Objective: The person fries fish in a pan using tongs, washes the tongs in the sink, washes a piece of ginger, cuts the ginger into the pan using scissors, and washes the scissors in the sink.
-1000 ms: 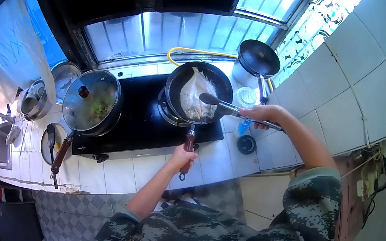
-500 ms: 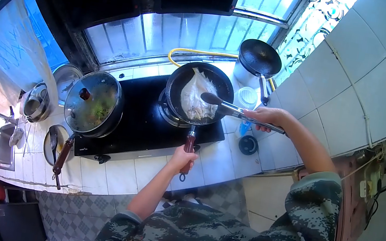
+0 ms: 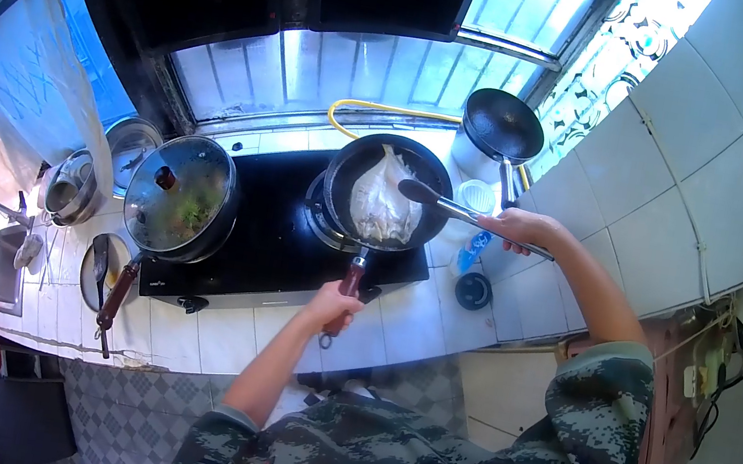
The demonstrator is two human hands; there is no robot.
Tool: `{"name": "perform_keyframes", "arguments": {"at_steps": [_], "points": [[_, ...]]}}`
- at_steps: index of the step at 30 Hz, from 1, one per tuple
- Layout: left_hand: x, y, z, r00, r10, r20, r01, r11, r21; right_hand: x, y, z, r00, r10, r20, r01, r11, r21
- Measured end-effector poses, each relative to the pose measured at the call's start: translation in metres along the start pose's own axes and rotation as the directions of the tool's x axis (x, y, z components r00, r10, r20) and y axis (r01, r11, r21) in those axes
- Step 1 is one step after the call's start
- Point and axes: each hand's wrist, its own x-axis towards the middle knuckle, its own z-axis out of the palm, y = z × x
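Observation:
My left hand (image 3: 335,308) is wrapped round the dark red handle of a black frying pan (image 3: 340,169) over the right burner. In the pan lies a flat, pale fish (image 3: 384,197), its narrow end toward the window. My right hand (image 3: 520,228) grips metal tongs (image 3: 459,209) with dark tips. Those tips are above the fish's right edge; whether they touch it I cannot tell.
On the left burner of the black stove (image 3: 261,253) stands a pot (image 3: 181,197) under a glass lid. A small black pan (image 3: 503,125) rests on a metal pot at the back right. A plate with a dark spatula (image 3: 101,267) lies left. The sink (image 3: 8,267) is far left.
The pan's handle and my left hand have swung a little to the left. The tongs have shifted slightly right relative to the fish. Both grips are unchanged.

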Motion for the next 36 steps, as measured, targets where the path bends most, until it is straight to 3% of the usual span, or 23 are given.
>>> {"name": "perform_keyframes", "arguments": {"at_steps": [6,13,18,20,21,22,23,28,36], "points": [[-0.010,0.031,-0.061,0.989,-0.097,0.113,0.074,0.979,0.189,0.025,0.019,-0.008,0.997,0.017,-0.080,-0.020,0.999,-0.042],[-0.015,0.077,-0.117,0.939,-0.291,0.185,0.218,0.917,0.335,0.042,0.036,-0.006,0.996,-0.068,-0.061,0.072,0.995,0.064],[-0.024,0.098,-0.128,0.928,-0.361,0.087,0.257,0.793,0.553,0.052,0.033,-0.005,0.996,-0.084,-0.011,0.085,0.985,0.148],[-0.021,0.093,-0.133,0.950,-0.308,-0.049,0.240,0.621,0.746,0.058,0.030,-0.005,0.996,-0.085,-0.015,0.086,0.983,0.163],[-0.024,0.090,-0.130,0.950,-0.307,-0.055,0.244,0.623,0.743,0.062,0.030,-0.006,0.996,-0.091,-0.013,0.092,0.983,0.160],[-0.028,0.085,-0.121,0.983,-0.033,-0.179,0.179,0.358,0.916,0.066,0.031,-0.008,0.995,-0.095,-0.011,0.096,0.981,0.166],[-0.033,0.081,-0.111,0.944,0.264,-0.197,0.193,0.040,0.980,0.070,0.033,-0.009,0.995,-0.100,-0.009,0.100,0.980,0.173],[-0.044,0.080,-0.097,0.882,0.432,-0.191,0.233,-0.046,0.971,0.080,0.035,-0.019,0.988,-0.154,0.011,0.150,0.978,0.145],[-0.039,0.078,-0.107,0.884,0.436,-0.170,0.213,-0.051,0.976,0.076,0.038,-0.025,0.986,-0.157,0.057,0.149,0.981,0.127]]}}
